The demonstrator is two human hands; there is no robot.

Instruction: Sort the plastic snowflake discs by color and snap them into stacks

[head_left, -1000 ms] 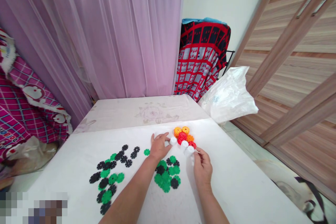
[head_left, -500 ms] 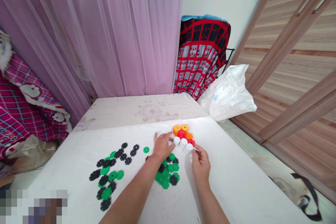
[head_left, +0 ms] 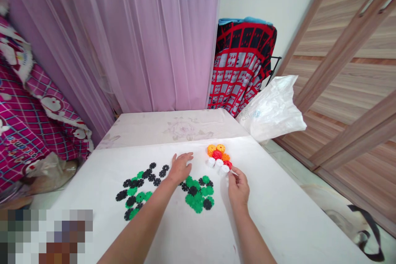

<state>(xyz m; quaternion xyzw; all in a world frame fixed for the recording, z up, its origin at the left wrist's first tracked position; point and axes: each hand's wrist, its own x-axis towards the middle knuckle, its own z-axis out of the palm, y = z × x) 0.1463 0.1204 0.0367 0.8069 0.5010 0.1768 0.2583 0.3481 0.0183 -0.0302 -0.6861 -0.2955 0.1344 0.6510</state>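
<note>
My left hand (head_left: 181, 168) hovers over the cloth between two groups of discs, fingers spread, with nothing in it. Near the table's far right lie notched plastic discs in colour groups: white discs (head_left: 218, 164) in stacks, red discs (head_left: 217, 155) behind them and orange discs (head_left: 220, 148) at the back. My right hand (head_left: 239, 185) has its thumb and fingertips closed at the nearest white stack. A pile of green discs (head_left: 195, 200) mixed with black ones lies between my forearms. More black discs (head_left: 151, 177) and green ones are scattered left of my left forearm, which partly hides them.
A white cloth (head_left: 262, 214) covers most of the table, with a flowered cover (head_left: 182, 126) beyond it. A white plastic bag (head_left: 275, 109) hangs at the far right corner. Purple curtains (head_left: 161, 41) and a wooden wardrobe (head_left: 340, 70) stand around the table.
My left hand has left the white stacks and moved left, opening out over the cloth. My right hand stays at the white discs. The camera view has shifted slightly.
</note>
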